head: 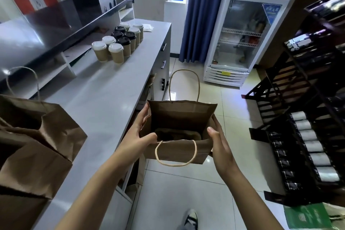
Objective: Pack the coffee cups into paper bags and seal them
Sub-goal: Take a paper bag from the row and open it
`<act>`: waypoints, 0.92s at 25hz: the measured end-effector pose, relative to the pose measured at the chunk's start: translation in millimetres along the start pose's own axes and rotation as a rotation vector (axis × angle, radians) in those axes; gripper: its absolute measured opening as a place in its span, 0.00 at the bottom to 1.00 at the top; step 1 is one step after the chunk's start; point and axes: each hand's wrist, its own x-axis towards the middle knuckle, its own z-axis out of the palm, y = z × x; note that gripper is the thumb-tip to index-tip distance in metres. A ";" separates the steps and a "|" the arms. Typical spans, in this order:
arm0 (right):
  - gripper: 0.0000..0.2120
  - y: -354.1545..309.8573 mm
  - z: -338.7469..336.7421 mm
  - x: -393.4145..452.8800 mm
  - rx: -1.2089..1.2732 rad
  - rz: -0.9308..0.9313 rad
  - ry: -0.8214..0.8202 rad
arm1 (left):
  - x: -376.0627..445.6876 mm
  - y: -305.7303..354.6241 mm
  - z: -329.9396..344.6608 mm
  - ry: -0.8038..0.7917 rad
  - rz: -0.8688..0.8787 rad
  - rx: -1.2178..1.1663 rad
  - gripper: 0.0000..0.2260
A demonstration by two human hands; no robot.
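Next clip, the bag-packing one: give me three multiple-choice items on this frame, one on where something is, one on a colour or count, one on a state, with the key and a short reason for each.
1. Where is the paper bag that both hands hold?
A. Standing on the counter
B. In the air over the floor, beside the counter
C. Inside the fridge

2. What colours are the lids on the coffee cups?
A. All red
B. Some white, some black
C. All green

3. What state is the held bag in?
A. Open at the top
B. Folded shut and sealed
C. Lying flat and crushed

Key:
1 B: the left hand and right hand grip its sides with floor tiles below it, off the counter edge.
2 B: white lids and black lids stand clustered together.
3 A: its mouth gapes and the inside shows, handles loose.
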 end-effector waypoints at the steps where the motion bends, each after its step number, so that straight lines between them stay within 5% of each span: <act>1: 0.32 -0.7 -2.2 14.3 0.001 0.002 -0.006 | 11.2 3.3 2.6 0.003 -0.010 0.008 0.43; 12: 0.20 -18.9 -45.8 205.2 0.011 -0.010 -0.150 | 160.1 27.2 49.3 0.130 -0.066 0.059 0.43; 23: 0.20 -40.7 -43.2 366.1 0.016 -0.019 -0.229 | 307.1 39.2 46.8 0.193 -0.041 0.090 0.45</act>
